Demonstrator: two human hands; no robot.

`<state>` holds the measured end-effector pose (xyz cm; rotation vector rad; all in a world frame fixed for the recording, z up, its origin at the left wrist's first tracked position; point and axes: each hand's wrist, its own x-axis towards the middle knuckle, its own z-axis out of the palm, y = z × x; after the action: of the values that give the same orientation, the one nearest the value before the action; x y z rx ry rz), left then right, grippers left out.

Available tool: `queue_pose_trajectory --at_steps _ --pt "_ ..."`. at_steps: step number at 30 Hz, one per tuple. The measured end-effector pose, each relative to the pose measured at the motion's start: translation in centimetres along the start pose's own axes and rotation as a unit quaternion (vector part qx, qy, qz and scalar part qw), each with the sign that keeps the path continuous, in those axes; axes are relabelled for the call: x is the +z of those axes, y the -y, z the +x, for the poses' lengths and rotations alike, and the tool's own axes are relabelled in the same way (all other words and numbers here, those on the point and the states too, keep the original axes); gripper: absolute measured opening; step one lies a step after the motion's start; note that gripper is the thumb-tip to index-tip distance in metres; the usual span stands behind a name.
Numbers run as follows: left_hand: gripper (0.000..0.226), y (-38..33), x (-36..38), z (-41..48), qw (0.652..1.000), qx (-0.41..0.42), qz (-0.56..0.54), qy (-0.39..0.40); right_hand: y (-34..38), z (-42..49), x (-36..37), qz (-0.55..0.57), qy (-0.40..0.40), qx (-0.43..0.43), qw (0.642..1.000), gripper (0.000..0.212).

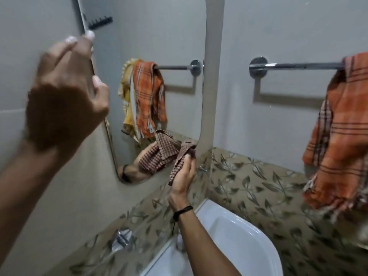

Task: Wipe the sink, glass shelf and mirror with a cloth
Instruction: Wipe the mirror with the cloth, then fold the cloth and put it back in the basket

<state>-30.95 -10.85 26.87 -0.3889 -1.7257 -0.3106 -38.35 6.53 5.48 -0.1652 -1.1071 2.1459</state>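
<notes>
- Nearest the camera, the left hand (65, 100) is raised at the left edge of the mirror (159, 36) — fingers curled round that edge, thumb on the glass front, gripping it.
- Farther in, the right hand (182, 176) clutches a brown checked cloth (183, 156), bunched in its curled fingers and pressed to the mirror's lower right corner.
- A dark band (182, 210) circles the right wrist.
- Below the right forearm sits the white sink (239, 236), set against a strip of leaf-patterned tiles (258, 186).
- On the right wall an orange checked towel (342, 126) hangs over a chrome rail (298, 66) — both show again as reflections in the mirror, along with the cloth and the hand holding it.
</notes>
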Motion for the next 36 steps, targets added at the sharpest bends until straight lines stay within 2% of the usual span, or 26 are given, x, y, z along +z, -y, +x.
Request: queue_pose_trajectory --at_steps 2,4,7,9,11,13,15,20,23,27,31,34,36 --pt "0.056 0.6 0.3 0.1 1.000 0.005 -0.009 -0.003 -0.3 -0.1 -2.3 0.071 -0.039 0.097 0.992 0.044" --pt "0.054 1.6 1.3 0.4 1.000 0.014 -0.027 -0.001 -0.6 0.0 -4.3 0.160 -0.055 0.196 0.966 0.050" --pt "0.042 4.3 3.2 -0.1 0.999 -0.028 -0.045 0.004 0.3 -1.1 -7.0 0.213 -0.068 0.282 0.933 0.049" --pt "0.040 7.6 5.2 -2.1 0.993 -0.044 -0.098 0.038 0.4 -1.8 -8.4 0.246 -0.075 0.309 0.916 0.047" --pt "0.048 7.4 5.0 -2.9 0.995 -0.046 -0.087 0.031 0.1 -2.4 -9.2 0.261 -0.074 0.328 0.905 0.047" --pt "0.050 4.7 3.3 -1.2 0.997 -0.035 -0.071 0.020 -0.2 -2.7 -9.5 0.266 -0.067 0.341 0.899 0.049" --pt "0.051 2.7 1.8 0.3 0.995 -0.001 -0.101 0.022 -0.3 -2.9 -9.8 0.288 -0.055 0.349 0.890 0.047" --pt "0.046 -2.9 -1.4 -2.5 0.992 -0.039 -0.119 0.016 0.2 -3.6 -10.9 0.319 -0.023 0.363 0.875 0.046" --pt "0.040 -6.9 -0.8 -6.8 0.982 -0.069 -0.167 0.056 1.0 -3.7 -11.9 0.321 -0.002 0.350 0.880 0.054" --pt "0.040 -11.1 2.4 -12.6 0.930 -0.151 -0.262 0.209 3.7 -3.8 -13.1 0.302 0.026 0.352 0.886 0.052" --pt "0.055 -14.5 5.7 -16.8 0.833 -0.239 -0.294 0.402 6.4 -3.5 -14.6 0.234 0.075 0.372 0.895 0.039" --pt "0.083 -16.4 7.4 -18.9 0.752 -0.219 -0.334 0.525 8.4 -3.2 -16.4 0.096 0.127 0.366 0.917 0.037" --pt "0.098 -17.8 8.1 -20.5 0.716 -0.183 -0.363 0.567 9.8 -3.0 -18.2 -0.029 0.173 0.328 0.928 0.030"
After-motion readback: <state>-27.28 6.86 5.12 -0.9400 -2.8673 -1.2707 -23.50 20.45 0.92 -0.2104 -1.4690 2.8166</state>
